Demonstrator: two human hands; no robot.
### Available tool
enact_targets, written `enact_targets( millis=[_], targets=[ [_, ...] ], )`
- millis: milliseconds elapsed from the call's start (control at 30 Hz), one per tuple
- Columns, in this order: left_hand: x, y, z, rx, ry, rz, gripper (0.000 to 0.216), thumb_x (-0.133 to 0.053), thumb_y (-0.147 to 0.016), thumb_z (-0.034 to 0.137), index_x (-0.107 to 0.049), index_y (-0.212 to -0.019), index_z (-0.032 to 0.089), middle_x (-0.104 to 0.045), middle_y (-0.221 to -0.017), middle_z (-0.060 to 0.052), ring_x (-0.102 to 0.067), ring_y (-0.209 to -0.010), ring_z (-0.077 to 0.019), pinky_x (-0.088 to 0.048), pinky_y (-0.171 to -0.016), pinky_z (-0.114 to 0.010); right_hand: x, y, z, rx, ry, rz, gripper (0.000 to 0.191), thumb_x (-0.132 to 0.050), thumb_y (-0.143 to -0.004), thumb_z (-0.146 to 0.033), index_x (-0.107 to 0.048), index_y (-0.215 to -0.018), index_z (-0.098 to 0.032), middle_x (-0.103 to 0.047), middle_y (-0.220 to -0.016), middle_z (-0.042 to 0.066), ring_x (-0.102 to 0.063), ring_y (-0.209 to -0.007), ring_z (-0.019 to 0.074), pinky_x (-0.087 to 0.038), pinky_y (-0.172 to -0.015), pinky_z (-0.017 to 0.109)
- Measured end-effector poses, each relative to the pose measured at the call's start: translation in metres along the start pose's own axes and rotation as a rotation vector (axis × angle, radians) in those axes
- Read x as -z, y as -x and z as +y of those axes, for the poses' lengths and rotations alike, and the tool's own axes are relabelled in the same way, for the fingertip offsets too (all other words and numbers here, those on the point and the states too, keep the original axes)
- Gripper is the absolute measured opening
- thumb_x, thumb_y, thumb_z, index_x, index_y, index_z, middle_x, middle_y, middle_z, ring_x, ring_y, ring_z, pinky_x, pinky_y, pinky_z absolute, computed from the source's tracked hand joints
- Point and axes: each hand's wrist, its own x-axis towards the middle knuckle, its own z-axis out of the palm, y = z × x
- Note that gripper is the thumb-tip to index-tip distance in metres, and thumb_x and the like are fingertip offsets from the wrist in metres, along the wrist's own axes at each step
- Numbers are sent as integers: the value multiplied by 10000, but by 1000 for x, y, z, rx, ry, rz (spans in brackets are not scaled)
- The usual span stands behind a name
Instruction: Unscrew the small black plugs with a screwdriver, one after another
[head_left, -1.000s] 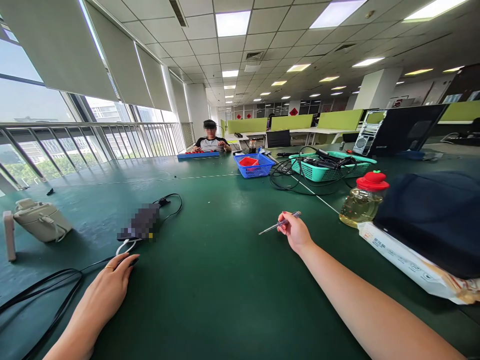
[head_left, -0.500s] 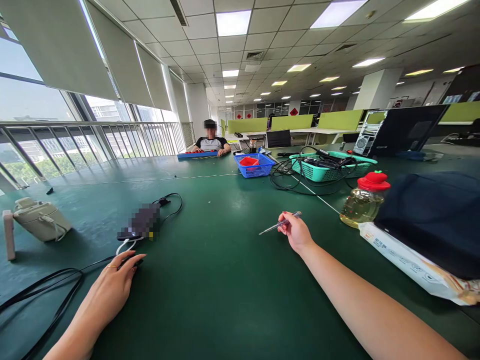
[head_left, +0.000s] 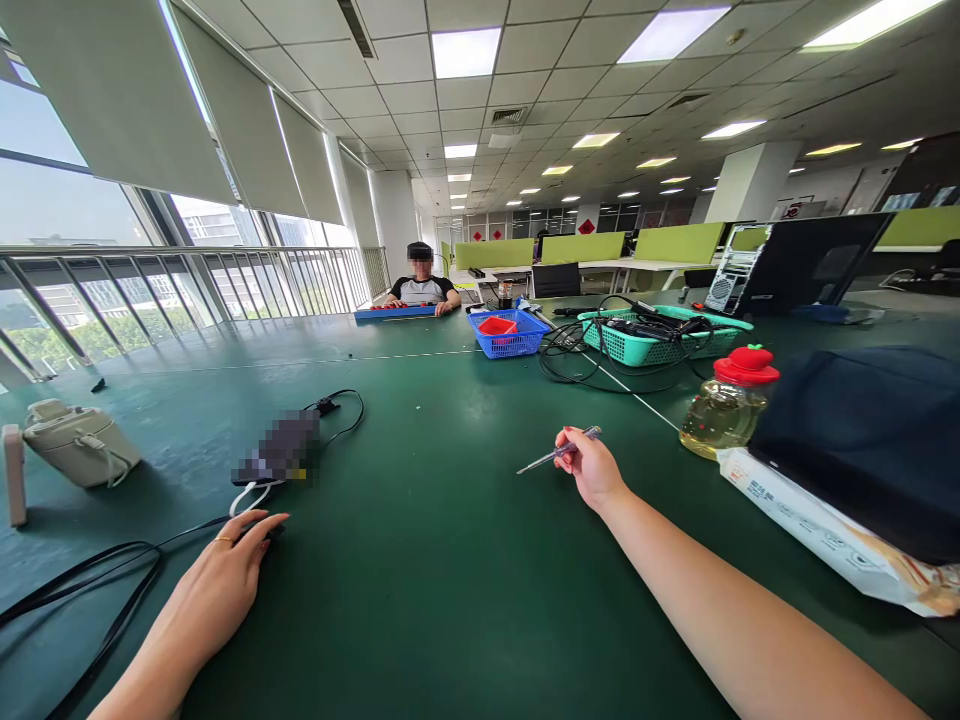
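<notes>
My right hand (head_left: 592, 470) is closed in a pinch around a slim screwdriver (head_left: 541, 463) with a clear handle, a little above the green tabletop. Its metal shaft points left and slightly down. On the left, my left hand (head_left: 217, 580) rests low over the table, fingers stretched out. Under its fingertips a small dark thing (head_left: 276, 532) shows in part; what it is I cannot make out. Just beyond lies a blurred dark device (head_left: 281, 448) with white and black cables plugged in.
Black cords (head_left: 112, 560) loop at the left beside a beige case (head_left: 82, 440). A blue basket (head_left: 508, 345) and a teal basket (head_left: 637, 348) of cables stand farther back. At right are a red-lidded jar (head_left: 720, 415), a wipes pack (head_left: 817, 535) and a dark bag (head_left: 862, 440). A person (head_left: 420, 285) sits opposite.
</notes>
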Motion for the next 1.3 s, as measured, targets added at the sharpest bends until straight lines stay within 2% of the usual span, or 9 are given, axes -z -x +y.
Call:
enact_targets(
  millis=[200,400,633,867,1033,1200,1300],
  targets=[
    [5,2,1,72,-14,22,461,-357,-920,372,-652,-1255,255,-615,-1335,-83,-639,-1142,-281,-561,-914,-389,0,1,-1,-8,1,-4,332,-720,-715,-474,-601,-564,-203,-430,-433,-42,-369,-420,97,-375,-460,279],
    [2,1,2,53,-20,-41,501,-335,-920,388,-617,-1300,222,-632,-1330,-101,-648,-1143,-290,-551,-940,-410,0,0,0,-16,7,-9,353,-727,-712,-498,-593,-567,-205,-421,-433,-44,-366,-414,95,-371,-458,280],
    [6,0,4,114,-21,-52,511,-352,-925,369,-561,-1366,221,-691,-1245,-118,-695,-1045,-302,-575,-846,-408,1,0,-1,-25,11,-14,356,-726,-720,-501,-599,-572,-204,-426,-431,-45,-366,-412,92,-386,-472,283],
    [12,0,10,194,-5,-99,547,-327,-941,434,-492,-1422,234,-707,-1200,-136,-712,-991,-321,-574,-803,-421,-1,2,-2,-32,16,-33,352,-739,-700,-504,-606,-574,-204,-435,-439,-41,-374,-424,101,-377,-463,286],
    [19,-2,13,302,-8,-166,633,-327,-936,530,-403,-1482,219,-727,-1123,-157,-718,-925,-356,-568,-740,-429,-2,3,-3,-37,27,-42,348,-735,-690,-505,-607,-583,-200,-440,-445,-43,-378,-425,99,-380,-478,289],
    [24,-3,20,335,9,-235,608,-357,-928,514,-419,-1469,244,-733,-1108,-136,-719,-904,-356,-562,-744,-428,-3,5,-5,-54,48,-60,343,-723,-711,-491,-604,-597,-190,-445,-453,-44,-390,-425,94,-392,-505,292],
    [24,-2,20,300,9,-197,611,-387,-910,504,-455,-1445,218,-723,-1131,-150,-708,-959,-361,-562,-794,-448,-4,5,-5,-58,54,-66,344,-721,-705,-496,-607,-596,-191,-444,-450,-44,-392,-426,95,-394,-510,294]
  ],
)
